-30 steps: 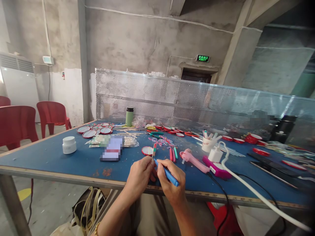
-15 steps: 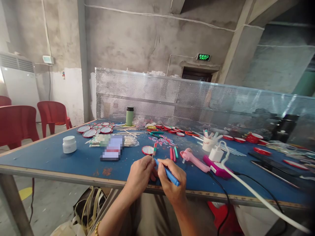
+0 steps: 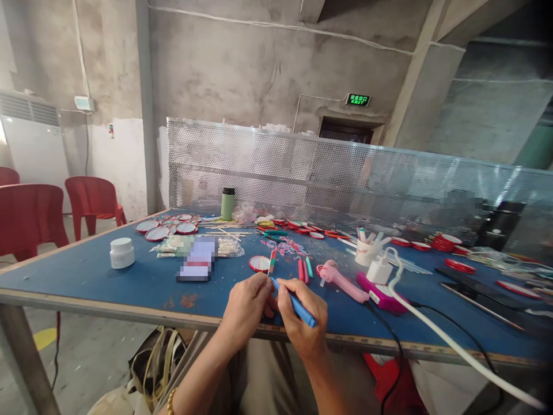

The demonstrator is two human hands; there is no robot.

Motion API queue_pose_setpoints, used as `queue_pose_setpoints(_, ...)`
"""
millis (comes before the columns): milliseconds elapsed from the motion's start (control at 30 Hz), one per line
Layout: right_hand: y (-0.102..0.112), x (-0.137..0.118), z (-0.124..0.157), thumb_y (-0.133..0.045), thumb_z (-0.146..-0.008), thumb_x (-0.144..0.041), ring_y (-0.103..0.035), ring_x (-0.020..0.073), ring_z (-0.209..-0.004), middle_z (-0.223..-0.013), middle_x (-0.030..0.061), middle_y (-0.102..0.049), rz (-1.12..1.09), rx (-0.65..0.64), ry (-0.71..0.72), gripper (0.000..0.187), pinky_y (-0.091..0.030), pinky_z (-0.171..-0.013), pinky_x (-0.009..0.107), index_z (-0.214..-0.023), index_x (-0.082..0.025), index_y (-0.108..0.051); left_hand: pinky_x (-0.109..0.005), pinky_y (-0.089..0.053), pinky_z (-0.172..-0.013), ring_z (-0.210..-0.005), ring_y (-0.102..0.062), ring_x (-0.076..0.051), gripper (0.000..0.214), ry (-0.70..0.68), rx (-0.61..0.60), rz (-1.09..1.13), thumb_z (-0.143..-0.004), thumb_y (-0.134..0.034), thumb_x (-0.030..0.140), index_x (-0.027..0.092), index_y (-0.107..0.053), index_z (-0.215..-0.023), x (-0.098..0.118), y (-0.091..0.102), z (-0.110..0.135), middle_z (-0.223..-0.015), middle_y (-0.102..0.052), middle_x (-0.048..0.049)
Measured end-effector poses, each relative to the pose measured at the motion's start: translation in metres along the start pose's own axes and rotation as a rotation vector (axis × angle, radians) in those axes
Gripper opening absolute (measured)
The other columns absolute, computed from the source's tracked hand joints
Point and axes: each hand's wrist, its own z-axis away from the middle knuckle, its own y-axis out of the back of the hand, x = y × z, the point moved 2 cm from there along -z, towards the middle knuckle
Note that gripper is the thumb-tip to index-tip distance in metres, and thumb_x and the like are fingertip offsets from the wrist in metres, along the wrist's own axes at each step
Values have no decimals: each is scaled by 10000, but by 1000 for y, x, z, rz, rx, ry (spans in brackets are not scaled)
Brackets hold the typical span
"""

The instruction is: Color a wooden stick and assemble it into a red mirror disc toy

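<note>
My left hand (image 3: pixel 247 301) is closed, pinching a thin stick (image 3: pixel 272 263) with red, white and green bands that points upward. Between the fingers of my right hand (image 3: pixel 318 306) is a blue marker pen (image 3: pixel 306 314), its tip close to the lower part of the stick. Whether the tip touches the stick I cannot tell. Both hands are side by side over the near table edge. Just beyond them lies a round red-rimmed disc (image 3: pixel 258 263). Red and green markers (image 3: pixel 304 270) lie beyond my right hand.
A pink glue gun (image 3: pixel 343 282), a white charger (image 3: pixel 379 271) and its cable are on the right. On the left stand a phone (image 3: pixel 197 259) and a white jar (image 3: pixel 122 253). Farther back are a green bottle (image 3: pixel 227 204), scattered clips (image 3: pixel 287 246) and a paper cup (image 3: pixel 365 252) of sticks.
</note>
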Motion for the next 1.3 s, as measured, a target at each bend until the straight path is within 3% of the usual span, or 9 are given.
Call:
queue_pose_setpoints(833, 3, -4, -2, -548, -934, -152, -672, 148, -609, -701, 14, -707, 12, 51, -4, 153, -518, -616, 244, -855, -192, -673, -222, -417, -580, -537, -603, -135, 332, 8, -15, 32, -950, -419, 405, 216, -544, -707, 1, 0, 2, -568, -643, 27)
queue_pose_setpoints(1300, 1, -1, 0, -554, -944, -153, -662, 144, -623, -707, 11, -695, 18, 15, 3, 144, -509, -644, 249, -862, -185, -668, -219, -398, -585, -547, -594, -132, 344, -5, -5, -16, -953, -412, 398, 218, -480, -668, 0, 0, 1, -569, -637, 30)
